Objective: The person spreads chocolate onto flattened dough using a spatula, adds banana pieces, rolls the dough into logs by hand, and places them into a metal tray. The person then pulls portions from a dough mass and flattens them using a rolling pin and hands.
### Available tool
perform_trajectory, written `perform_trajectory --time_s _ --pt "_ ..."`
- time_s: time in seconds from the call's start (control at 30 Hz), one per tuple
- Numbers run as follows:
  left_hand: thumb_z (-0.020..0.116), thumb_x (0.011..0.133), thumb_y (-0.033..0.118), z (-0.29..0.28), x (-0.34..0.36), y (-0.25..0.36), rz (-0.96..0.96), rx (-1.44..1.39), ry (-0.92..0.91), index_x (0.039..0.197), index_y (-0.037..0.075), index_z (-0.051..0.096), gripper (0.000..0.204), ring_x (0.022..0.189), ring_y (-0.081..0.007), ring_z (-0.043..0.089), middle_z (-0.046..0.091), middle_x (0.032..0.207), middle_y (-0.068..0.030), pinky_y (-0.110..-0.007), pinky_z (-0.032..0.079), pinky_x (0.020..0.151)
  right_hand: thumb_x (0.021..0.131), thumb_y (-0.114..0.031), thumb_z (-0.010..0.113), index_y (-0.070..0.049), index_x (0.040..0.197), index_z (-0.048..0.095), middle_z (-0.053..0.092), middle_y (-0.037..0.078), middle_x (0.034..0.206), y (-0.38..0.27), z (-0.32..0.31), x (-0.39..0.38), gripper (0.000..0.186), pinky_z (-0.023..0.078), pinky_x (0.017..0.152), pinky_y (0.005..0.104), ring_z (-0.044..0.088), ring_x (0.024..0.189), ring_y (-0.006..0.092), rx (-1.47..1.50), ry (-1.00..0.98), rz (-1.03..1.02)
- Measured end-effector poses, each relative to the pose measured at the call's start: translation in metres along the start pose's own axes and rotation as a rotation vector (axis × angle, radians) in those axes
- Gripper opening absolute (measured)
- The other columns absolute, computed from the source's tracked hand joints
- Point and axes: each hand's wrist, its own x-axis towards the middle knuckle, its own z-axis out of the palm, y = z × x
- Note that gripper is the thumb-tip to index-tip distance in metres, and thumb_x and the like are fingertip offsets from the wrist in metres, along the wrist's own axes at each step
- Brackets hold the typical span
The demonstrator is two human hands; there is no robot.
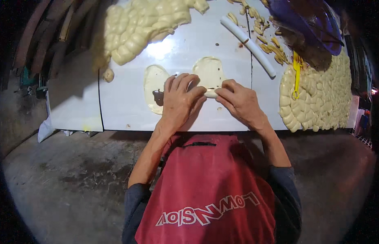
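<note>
Red garment [205, 175], dough [209, 72] partly beneath hands [179, 98].

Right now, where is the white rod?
In the head view, the white rod lies right of centre, beyond the right hand, left of the yellow tool.

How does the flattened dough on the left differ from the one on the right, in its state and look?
The left dough lies flat, while the right dough has its near edge rolled up.
The left dough carries a dark, glossy patch; the right dough shows only small dark marks.
Fingers of both hands are at the right dough's roll, not the left dough.
Both are pale and on the white table.
</note>
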Motion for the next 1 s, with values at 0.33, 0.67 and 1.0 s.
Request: perform_trajectory --time_s 0.33,0.67,1.0 --pt "0.078 0.086 0.030 -0.014 0.003 -0.008 0.060 0.013 -0.073 0.114 0.018 0.073 0.031 0.127 -0.0280 0.055 0.062 0.127 -0.0051 -0.052 0.036 0.110 0.096 -0.027 0.068 -0.011 0.109 0.066 0.063 0.007 0.101 0.003 -0.004 0.002 0.020 0.056 0.070 0.0395 0.069 0.085 0.0269 0.050 -0.034 0.055" --pt "0.077 0.085 0.017 -0.006 0.013 -0.024 0.082 -0.018 0.038 0.113 0.015 0.074 0.028 0.086 -0.0258 0.068 0.073 0.092 -0.0043 -0.040 0.049 0.082 0.099 -0.023 0.065 -0.010 0.107 0.066 0.063 0.008 0.096 0.006 0.006 0.016 0.015 0.056 0.064 0.0377 0.068 0.079 0.0259 -0.015 0.020 0.143" --pt "0.081 0.080 0.013 -0.016 0.020 -0.021 0.130 -0.023 -0.017 0.105 0.015 0.076 0.026 0.095 -0.0245 0.066 0.070 0.100 -0.0033 -0.040 0.049 0.082 0.093 -0.024 0.071 -0.015 0.114 0.067 0.062 0.005 0.094 0.020 0.007 0.013 0.023 0.054 0.063 0.0360 0.067 0.077 0.0229 -0.113 0.039 -0.090"
